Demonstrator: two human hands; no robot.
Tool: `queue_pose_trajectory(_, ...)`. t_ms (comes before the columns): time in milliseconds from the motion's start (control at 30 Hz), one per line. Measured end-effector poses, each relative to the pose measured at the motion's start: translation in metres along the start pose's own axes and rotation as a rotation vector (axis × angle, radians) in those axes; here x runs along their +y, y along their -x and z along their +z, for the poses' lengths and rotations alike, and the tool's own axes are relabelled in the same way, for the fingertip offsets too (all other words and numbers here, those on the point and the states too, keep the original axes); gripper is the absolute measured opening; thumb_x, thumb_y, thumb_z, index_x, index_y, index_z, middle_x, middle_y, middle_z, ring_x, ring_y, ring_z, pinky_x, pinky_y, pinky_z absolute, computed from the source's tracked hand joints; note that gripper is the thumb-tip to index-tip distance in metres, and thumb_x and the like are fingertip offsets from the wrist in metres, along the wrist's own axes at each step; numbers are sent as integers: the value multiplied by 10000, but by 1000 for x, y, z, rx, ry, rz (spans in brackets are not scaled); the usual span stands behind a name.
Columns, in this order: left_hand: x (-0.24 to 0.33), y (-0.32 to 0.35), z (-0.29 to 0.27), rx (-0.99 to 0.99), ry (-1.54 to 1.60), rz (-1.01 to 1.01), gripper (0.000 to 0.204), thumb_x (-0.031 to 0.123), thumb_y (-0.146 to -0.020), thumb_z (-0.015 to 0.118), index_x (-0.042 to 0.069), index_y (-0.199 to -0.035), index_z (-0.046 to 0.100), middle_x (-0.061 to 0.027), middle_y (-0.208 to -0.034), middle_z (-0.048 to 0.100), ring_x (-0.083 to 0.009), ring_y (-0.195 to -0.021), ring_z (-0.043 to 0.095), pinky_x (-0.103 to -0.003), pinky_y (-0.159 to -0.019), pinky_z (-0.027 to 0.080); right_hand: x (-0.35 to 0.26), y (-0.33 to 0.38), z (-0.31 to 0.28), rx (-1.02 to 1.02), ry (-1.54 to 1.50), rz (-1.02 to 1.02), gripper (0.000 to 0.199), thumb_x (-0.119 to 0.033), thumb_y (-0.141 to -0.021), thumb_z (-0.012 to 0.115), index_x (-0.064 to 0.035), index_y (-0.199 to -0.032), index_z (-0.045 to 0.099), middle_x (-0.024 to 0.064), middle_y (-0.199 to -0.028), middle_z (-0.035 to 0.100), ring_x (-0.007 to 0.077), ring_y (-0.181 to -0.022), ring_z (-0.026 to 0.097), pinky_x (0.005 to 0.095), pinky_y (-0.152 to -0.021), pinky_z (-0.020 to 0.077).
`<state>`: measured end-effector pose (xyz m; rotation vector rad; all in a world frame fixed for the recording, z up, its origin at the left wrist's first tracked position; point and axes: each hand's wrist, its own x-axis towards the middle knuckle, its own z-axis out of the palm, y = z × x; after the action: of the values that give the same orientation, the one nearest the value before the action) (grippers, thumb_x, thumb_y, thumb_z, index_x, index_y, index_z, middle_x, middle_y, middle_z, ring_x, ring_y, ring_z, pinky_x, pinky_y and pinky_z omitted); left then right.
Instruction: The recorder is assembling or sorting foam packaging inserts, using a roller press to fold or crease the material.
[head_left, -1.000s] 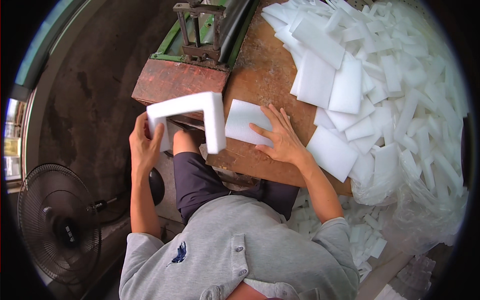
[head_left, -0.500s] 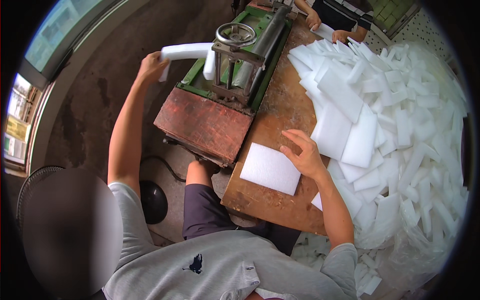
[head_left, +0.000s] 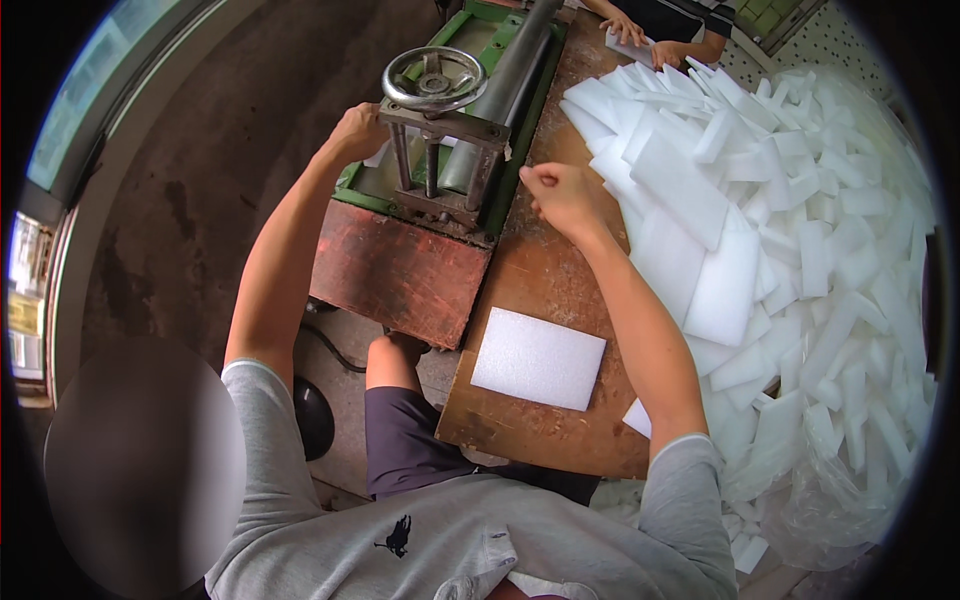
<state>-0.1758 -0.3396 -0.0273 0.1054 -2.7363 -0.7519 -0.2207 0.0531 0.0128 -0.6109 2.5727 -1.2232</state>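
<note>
White foam is the working material. The left hand point(head_left: 357, 132) is at the upper centre-left of the frame, pressed against the left side of the green machine point(head_left: 470, 120); a small edge of the white foam piece point(head_left: 379, 155) shows just beside it. Half a second ago this hand held the L-shaped foam piece in the air above the machine; now most of the piece is hidden behind the hand and the handwheel point(head_left: 434, 78). Left grip: curled, but whether it has hold of the piece cannot be determined.

The right hand point(head_left: 562, 195) has left the flat foam sheet point(head_left: 538, 357), which lies alone on the wooden bench point(head_left: 540, 280) at lower centre. That hand is now a loose fist beside the machine's roller point(head_left: 510, 80); nothing is visible in it.

Judgement: the piece is being fed to the machine, and the sheet waits.

A heap of foam offcuts point(head_left: 780, 230) fills the right. Another person's hands point(head_left: 640, 35) work at the top edge.
</note>
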Motion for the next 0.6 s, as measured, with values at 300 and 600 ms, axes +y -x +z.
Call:
queue_pose_trajectory(300, 88, 39, -4, 187, 620, -240, 363, 295, -1050, 591, -18, -1183, 716, -39, -864, 684, -119, -709, 586, -322, -638, 500, 3, -10, -26, 259, 376, -26, 376, -276, -837, 725, 76, -971, 747, 323, -954, 738, 469, -948, 729, 508, -896, 583)
queue_pose_trajectory(600, 266, 212, -32, 373, 668, -234, 346, 274, -1056, 646, -45, -1168, 721, -12, -832, 654, -78, -684, 555, -257, -623, 475, -11, 196, -112, 386, 299, -112, 282, -151, -851, 730, 32, -731, 552, 168, -623, 606, 289, -530, 553, 414, -574, 476)
